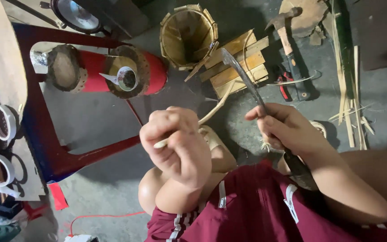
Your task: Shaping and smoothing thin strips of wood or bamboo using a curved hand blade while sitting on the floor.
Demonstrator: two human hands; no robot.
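1. Left hand point(178, 145) is fisted tight around a thin bamboo strip point(211, 112). The strip runs from the fist up toward the wooden block point(238, 60).
2. Right hand point(287, 130) is clamped on a long dark knife point(242, 76), blade pointing up over the block, handle end down by the maroon shorts point(256, 206).
3. Progress, my read: strip is already split thin and is being shaved or trimmed. Can't tell if the blade touches it right now.
4. Done-looking work: a bamboo basket point(188, 36) just left of the block, walls up, rim looks unfinished from here.
5. Left to use: raw bamboo slats point(350, 89) well right of the block, shavings around them.
6. Hammer point(287, 40) just right of the block, red-handled pliers point(284, 85) below it.
7. Surface: grey concrete floor point(99, 116), dusty, person sitting low over it.
8. Far left of the block: red frame point(45, 134) with a red cylinder point(99, 67), tape rolls point(1, 143) on a board.
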